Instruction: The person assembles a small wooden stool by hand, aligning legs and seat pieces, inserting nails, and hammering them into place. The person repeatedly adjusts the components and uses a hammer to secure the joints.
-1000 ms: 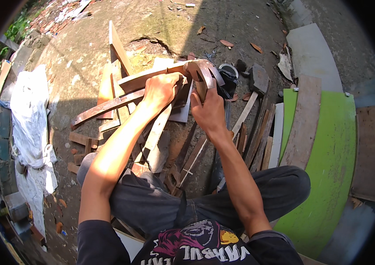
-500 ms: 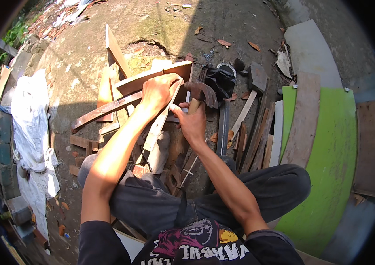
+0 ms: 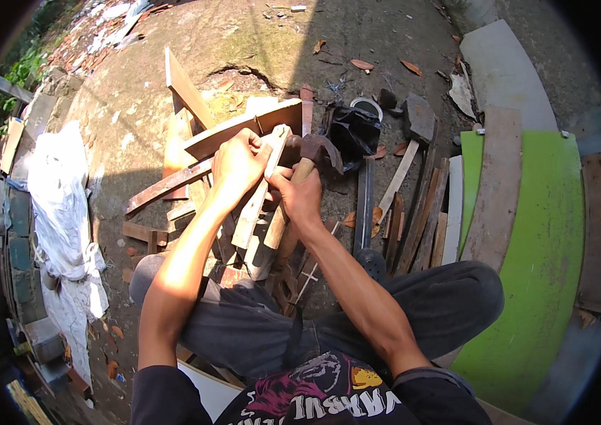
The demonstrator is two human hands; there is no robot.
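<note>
My left hand (image 3: pixel 239 161) is closed at the upper part of a narrow wooden strip (image 3: pixel 252 211), its thumb against the strip's edge. The strip slants from near my lap toward the wood pile, its broad face showing. Whether a nail is between my left fingertips is too small to tell. In my right hand (image 3: pixel 302 198) is a claw hammer (image 3: pixel 321 150) with a rusty head and pale wooden handle, gripped close under the head. My right thumb lies near the strip. Beyond both hands, a wooden board (image 3: pixel 210 136) lies tilted over other pieces.
Wood scraps (image 3: pixel 146 231) lie to the left and more planks (image 3: pixel 424 205) to the right. A black plastic bag (image 3: pixel 352 131), a mallet with a blocky head (image 3: pixel 419 117) and a green panel (image 3: pixel 534 248) are also on the right. White cloth (image 3: pixel 63 205) lies far left.
The wooden strip has turned so more of its broad face shows. My left hand has shifted slightly left and down. The hammer handle now shows below my right hand.
</note>
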